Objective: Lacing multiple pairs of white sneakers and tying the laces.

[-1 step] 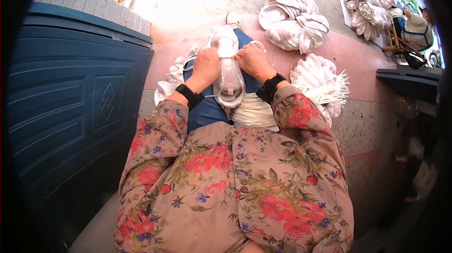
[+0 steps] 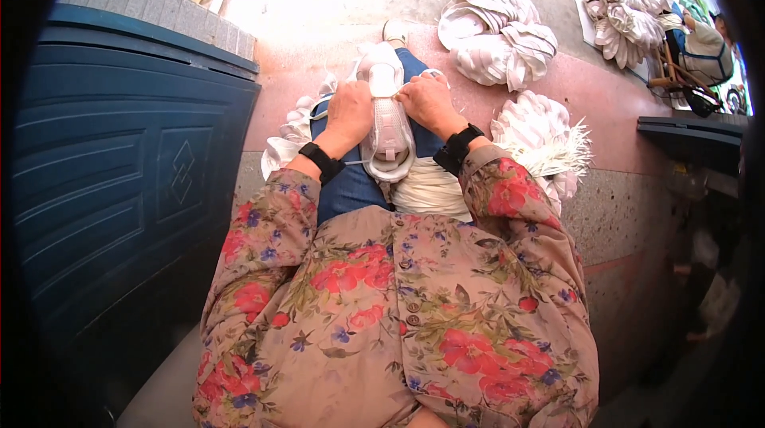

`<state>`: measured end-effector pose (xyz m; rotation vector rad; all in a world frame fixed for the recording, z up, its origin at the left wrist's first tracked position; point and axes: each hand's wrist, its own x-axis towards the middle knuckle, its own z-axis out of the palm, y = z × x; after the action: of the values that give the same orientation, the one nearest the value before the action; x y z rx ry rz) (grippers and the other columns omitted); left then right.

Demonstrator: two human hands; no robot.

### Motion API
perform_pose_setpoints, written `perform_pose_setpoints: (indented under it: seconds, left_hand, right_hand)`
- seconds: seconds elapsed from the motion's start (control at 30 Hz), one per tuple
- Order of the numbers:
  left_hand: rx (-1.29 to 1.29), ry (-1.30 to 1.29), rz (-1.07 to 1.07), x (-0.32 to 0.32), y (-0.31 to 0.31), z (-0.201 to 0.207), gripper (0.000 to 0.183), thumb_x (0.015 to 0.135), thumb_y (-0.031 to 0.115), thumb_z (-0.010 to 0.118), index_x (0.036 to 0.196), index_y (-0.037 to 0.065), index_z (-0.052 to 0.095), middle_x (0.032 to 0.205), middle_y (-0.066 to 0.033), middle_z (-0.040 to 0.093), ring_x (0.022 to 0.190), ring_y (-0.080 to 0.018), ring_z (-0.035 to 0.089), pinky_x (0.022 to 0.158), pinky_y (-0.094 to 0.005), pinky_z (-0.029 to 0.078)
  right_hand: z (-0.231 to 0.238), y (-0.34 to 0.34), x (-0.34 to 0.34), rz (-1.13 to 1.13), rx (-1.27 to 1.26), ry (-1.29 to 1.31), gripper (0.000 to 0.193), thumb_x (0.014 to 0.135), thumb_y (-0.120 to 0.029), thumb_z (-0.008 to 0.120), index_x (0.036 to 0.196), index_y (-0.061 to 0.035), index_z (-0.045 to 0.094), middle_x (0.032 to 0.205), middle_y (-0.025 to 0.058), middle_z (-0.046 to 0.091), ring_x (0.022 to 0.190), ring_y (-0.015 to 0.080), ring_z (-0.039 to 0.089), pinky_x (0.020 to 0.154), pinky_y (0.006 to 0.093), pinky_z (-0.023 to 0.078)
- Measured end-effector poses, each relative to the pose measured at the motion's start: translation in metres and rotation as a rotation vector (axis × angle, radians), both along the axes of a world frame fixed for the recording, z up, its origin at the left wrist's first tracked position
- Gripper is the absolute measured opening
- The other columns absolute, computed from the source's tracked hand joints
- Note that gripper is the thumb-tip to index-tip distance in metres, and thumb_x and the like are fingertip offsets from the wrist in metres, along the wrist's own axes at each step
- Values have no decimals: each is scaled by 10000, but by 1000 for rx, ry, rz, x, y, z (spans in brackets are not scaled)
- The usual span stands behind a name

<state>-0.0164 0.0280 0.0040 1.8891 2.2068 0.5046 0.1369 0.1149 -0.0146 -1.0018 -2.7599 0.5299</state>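
Note:
A pale pink-white shoe upper (image 2: 389, 129) lies lengthwise over my lap, between my knees. My left hand (image 2: 349, 115) is closed on its left edge, fingertips pressed at the lacing opening. On the opposite edge my right hand (image 2: 434, 105) pinches the upper with thumb and forefinger; whether a lace is also in that pinch is too small to tell. A thin pale lace (image 2: 357, 162) runs out beside the shoe upper, under my left wrist. A thick bundle of cream laces (image 2: 431, 190) rests across my lap, just below the upper.
Fanned piles of white shoe uppers (image 2: 502, 37) lie on the floor ahead. At right is another pile (image 2: 530, 119) with loose cream laces (image 2: 562, 149) on it. More uppers (image 2: 295, 125) sit beside my left leg. A dark blue panelled door (image 2: 119, 157) stands close on the left.

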Motion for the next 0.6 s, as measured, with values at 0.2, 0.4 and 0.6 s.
perform_pose_setpoints:
  seconds: [0.2, 0.4, 0.6]
  left_hand:
    - [-187, -145, 132, 0, -3, 12, 187, 742, 193, 562, 798, 15, 547, 791, -185, 575, 781, -358, 517, 685, -435, 423]
    - [-139, 61, 112, 29, -25, 28, 222, 729, 215, 579, 846, 29, 550, 861, -132, 585, 878, -297, 504, 699, -420, 407]
    - [-54, -258, 134, 11, -26, 1, 118, 739, 90, 498, 811, -2, 512, 828, -181, 560, 838, -363, 485, 745, -450, 389]
  right_hand:
    - [21, -4, 7, 26, -69, -38, 288, 766, -331, 524, 738, -71, 643, 823, 100, 594, 863, 263, 524, 743, 418, 356]
    - [14, 6, 9, 123, -103, -136, 258, 743, -258, 489, 794, -44, 624, 865, 132, 591, 884, 295, 528, 735, 436, 365]
    - [10, 3, 16, 158, -128, -33, 177, 720, -166, 478, 798, -59, 595, 854, 121, 582, 883, 292, 525, 707, 426, 360]
